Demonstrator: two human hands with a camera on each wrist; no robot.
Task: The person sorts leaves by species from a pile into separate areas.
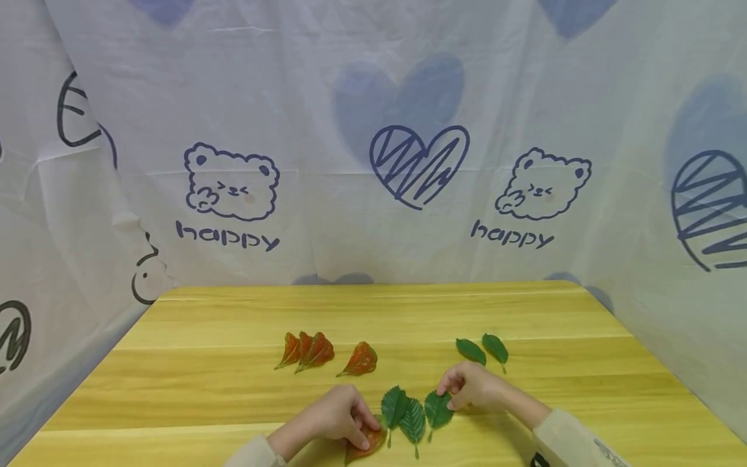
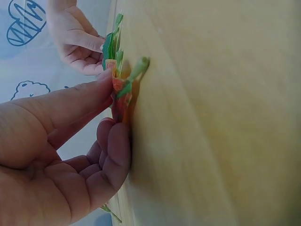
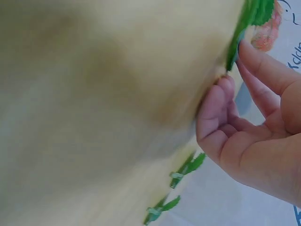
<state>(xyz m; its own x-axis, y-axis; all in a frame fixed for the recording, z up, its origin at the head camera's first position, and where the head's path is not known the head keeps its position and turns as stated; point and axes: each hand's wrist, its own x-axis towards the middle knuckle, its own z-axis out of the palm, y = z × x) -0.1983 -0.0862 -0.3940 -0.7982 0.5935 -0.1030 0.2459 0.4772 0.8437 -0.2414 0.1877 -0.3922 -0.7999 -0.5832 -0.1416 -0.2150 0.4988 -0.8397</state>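
Observation:
My left hand [image 1: 332,415] pinches a red-orange artificial leaf [image 1: 375,441] at the front of the table; in the left wrist view this leaf [image 2: 123,96] is held between thumb and fingers, its green stem sticking out. To the right, my right hand [image 1: 477,386] grips the edge of a green artificial leaf [image 1: 436,411] between thumb and fingers. The right wrist view shows that leaf [image 3: 233,52] low over the table. Between the hands lie two overlapping green leaves, one upper [image 1: 393,405] and one lower [image 1: 413,421].
Several red leaves lie farther back on the left, three overlapping [image 1: 318,350] and one apart [image 1: 360,359]. Two green leaves, one left [image 1: 470,351] and one right [image 1: 495,348], lie beyond my right hand. A printed cloth [image 1: 327,214] hangs behind the wooden table [image 1: 192,363].

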